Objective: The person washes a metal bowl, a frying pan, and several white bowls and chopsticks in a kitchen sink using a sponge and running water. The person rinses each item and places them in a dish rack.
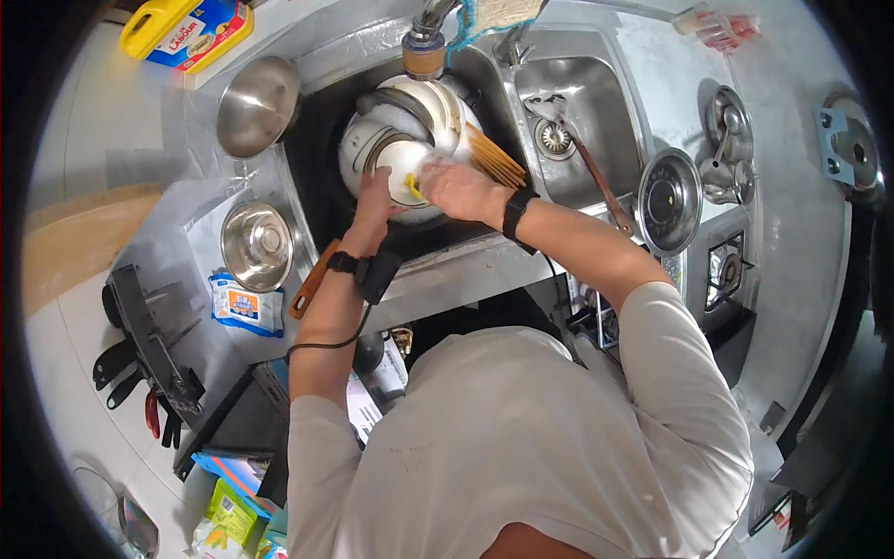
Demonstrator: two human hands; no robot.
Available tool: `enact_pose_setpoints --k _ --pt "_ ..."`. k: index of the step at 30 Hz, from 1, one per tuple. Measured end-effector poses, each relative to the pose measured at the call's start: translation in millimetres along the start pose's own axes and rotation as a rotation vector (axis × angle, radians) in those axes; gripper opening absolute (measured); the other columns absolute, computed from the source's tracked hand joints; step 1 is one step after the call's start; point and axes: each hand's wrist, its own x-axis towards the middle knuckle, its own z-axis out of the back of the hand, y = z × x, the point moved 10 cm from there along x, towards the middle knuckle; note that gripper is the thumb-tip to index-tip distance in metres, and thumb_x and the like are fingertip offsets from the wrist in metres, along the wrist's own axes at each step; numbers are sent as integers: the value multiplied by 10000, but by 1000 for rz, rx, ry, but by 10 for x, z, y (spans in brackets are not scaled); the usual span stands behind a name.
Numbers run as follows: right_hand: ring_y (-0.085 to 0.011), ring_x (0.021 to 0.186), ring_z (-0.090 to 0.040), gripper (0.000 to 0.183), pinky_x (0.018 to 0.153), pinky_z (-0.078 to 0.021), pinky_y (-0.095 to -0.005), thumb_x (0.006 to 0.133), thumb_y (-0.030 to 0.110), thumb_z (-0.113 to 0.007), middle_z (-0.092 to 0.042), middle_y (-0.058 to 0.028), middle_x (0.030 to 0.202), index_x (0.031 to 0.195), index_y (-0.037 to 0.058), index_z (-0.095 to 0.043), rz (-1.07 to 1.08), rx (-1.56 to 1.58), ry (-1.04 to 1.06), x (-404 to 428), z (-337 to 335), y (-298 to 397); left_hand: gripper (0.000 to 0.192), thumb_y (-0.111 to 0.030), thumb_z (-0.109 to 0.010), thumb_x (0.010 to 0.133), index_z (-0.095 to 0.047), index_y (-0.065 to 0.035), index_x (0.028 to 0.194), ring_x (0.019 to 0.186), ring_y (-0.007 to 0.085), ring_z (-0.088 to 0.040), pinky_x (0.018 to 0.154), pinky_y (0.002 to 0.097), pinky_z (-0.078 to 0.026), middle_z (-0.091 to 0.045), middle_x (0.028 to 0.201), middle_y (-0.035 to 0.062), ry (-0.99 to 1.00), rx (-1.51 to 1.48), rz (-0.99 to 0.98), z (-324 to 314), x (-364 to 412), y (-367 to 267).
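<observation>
A white bowl [401, 166] is held at its left side by my left hand [376, 199]. My right hand [454, 187] is at the bowl's right side, against a yellow cloth or sponge [413, 187]; its fingers are blurred and partly hidden by suds. Beneath and behind lie stacked soapy plates and bowls [447, 105] in the left sink basin [314, 182]. Several wooden chopsticks [497, 159] rest to the right of the stack, under the faucet [424, 56] side of the basin.
A spatula with a wooden handle [601, 175] leans in the right basin [573, 77]. Metal bowls [258, 106] stand left of the sink, and a metal strainer plate [669, 201] lies right. A knife rack [150, 342] is at the far left, a gas burner [728, 271] at the right.
</observation>
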Motion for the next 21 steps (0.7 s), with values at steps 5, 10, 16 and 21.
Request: enact_pose_setpoints --k 5,10,16,21 --pt "-383 816 -606 143 747 -468 -468 785 134 -563 -631 -212 831 860 21 -606 -423 482 140 195 -107 118 490 -381 -453 891 -398 -62 1259 953 244 -566 706 387 -493 -524 1150 134 -48 -116 28 66 220 271" --pt "-375 771 -608 121 718 -478 -463 779 130 -551 -625 -194 768 802 16 -588 -201 433 -80 40 -56 56 491 -391 -436 898 -398 -52 1252 935 246 -574 694 374 -502 -521 1148 154 69 -46 32 105 244 266" --pt "-377 746 -619 133 673 -486 -474 772 159 -572 -625 -204 735 776 31 -611 -338 341 44 102 -101 11 485 -383 -419 900 -393 -66 1266 957 255 -576 692 392 -512 -522 1154 143 19 -36 32 47 125 106" --pt "-375 778 -622 134 693 -479 -485 776 154 -580 -626 -207 756 787 23 -610 -589 549 -158 44 7 -24 504 -365 -416 901 -385 -48 1292 998 257 -577 674 344 -560 -521 1158 140 25 117 21 158 191 157"
